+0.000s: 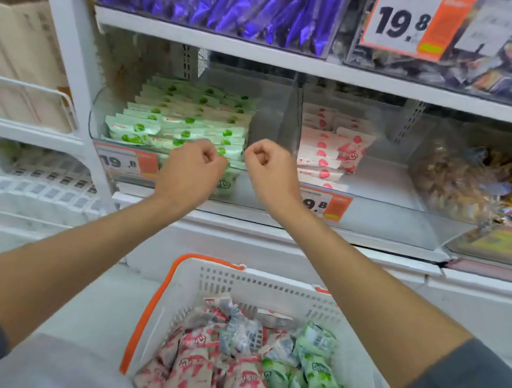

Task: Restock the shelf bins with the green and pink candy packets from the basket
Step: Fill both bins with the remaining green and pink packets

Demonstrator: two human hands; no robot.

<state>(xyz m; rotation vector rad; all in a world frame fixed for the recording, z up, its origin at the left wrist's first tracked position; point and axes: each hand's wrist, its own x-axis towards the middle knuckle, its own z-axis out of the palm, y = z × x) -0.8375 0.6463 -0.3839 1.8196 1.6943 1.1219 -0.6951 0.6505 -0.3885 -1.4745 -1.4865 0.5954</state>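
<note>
L hand (191, 169) grips green pkt (228, 184), R hand (268, 166) alongside.

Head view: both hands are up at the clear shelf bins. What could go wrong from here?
1. The green candy packets look piled to the front lip of their clear plastic bin, near the left hand; more may slide out.
2. In the white basket with orange rim, pink candy packets and green ones lie mixed, some showing grey backs, so one might reach the wrong bin.
</note>
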